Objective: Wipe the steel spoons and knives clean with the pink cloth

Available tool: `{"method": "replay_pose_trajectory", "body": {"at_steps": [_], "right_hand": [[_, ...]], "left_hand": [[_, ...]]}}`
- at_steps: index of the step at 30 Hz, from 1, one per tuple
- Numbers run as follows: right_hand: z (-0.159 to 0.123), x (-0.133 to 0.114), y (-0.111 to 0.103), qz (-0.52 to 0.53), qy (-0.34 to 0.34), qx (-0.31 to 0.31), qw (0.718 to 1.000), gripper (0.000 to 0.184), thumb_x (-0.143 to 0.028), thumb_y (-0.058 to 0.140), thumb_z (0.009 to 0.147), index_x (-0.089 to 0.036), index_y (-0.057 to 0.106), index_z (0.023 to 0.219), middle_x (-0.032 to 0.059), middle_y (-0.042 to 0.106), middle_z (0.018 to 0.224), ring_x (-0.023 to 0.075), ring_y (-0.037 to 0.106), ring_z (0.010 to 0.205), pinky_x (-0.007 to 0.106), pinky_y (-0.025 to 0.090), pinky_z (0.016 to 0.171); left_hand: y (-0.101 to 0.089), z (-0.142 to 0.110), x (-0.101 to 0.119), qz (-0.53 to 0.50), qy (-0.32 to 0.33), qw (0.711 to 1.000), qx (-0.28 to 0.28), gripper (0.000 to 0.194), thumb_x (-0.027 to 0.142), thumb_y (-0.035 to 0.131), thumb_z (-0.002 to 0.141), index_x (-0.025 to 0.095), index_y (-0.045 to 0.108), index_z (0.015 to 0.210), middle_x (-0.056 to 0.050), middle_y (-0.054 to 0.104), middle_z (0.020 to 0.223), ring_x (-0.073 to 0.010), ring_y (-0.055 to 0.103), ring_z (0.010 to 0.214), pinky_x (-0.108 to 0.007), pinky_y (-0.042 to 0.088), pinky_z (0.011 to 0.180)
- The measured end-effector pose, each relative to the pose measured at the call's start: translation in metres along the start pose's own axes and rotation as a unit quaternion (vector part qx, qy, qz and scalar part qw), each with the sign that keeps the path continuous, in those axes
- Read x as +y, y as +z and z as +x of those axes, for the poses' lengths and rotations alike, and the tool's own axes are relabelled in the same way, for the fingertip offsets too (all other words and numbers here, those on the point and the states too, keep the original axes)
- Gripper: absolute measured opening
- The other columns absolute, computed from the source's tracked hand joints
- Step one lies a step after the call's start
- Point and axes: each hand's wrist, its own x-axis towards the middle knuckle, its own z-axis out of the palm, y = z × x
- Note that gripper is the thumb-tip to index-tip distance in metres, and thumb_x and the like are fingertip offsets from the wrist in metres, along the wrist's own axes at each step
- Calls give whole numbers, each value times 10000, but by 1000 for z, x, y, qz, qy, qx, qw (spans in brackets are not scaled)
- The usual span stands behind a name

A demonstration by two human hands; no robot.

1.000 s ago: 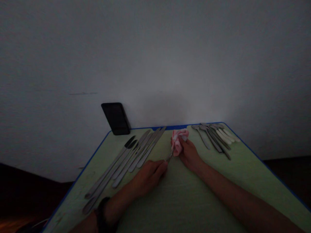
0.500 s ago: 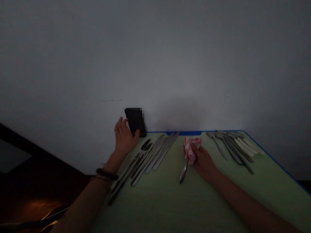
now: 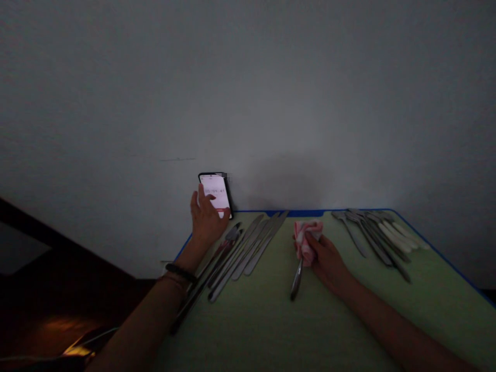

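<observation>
My left hand [image 3: 208, 219], fingers spread, is in front of a phone [image 3: 217, 188] that leans against the wall. The phone's lit screen shows a timer-like row of digits, and my fingers overlap its lower part. On the right, my right hand [image 3: 327, 256] is closed around a pink and white cloth [image 3: 308, 238]. A shiny metal handle [image 3: 296, 281] sticks out below the cloth; the other end of that utensil is hidden in the folds. Several table knives [image 3: 251, 248] lie side by side near my left wrist, with dark-looking spoons [image 3: 232, 233] at their left.
Several forks [image 3: 374, 232] lie in a group at the right, some with white handles [image 3: 399, 236]. The light green tabletop [image 3: 263, 325] has a blue rim and stands against a grey wall [image 3: 294, 93]. Something bright glows low at the left [image 3: 79, 349].
The phone's screen has gone from dark to lit. My left hand has shifted slightly right, further across the phone. My right hand keeps its hold on the cloth and utensil.
</observation>
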Motion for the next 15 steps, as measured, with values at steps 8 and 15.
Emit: {"method": "replay_pose_trajectory", "body": {"at_steps": [8, 15], "right_hand": [[-2, -4, 3, 40, -8, 10, 999, 257, -340, 744, 684, -181, 648, 861, 16, 668, 781, 130, 595, 650, 261, 469, 605], [6, -6, 1, 138, 1, 26, 990, 231, -348, 667, 763, -201, 642, 941, 53, 689, 941, 189, 645, 881, 349, 509, 810]], "left_hand": [[-24, -40, 75, -19, 64, 993, -101, 225, 261, 510, 815, 144, 485, 1005, -139, 542, 1036, -286, 496, 1015, -442, 410, 883], [-42, -91, 159, -106, 83, 914, -382, 264, 414, 358, 930, 203, 513, 957, -54, 626, 887, -192, 583, 752, -287, 402, 639]]}}
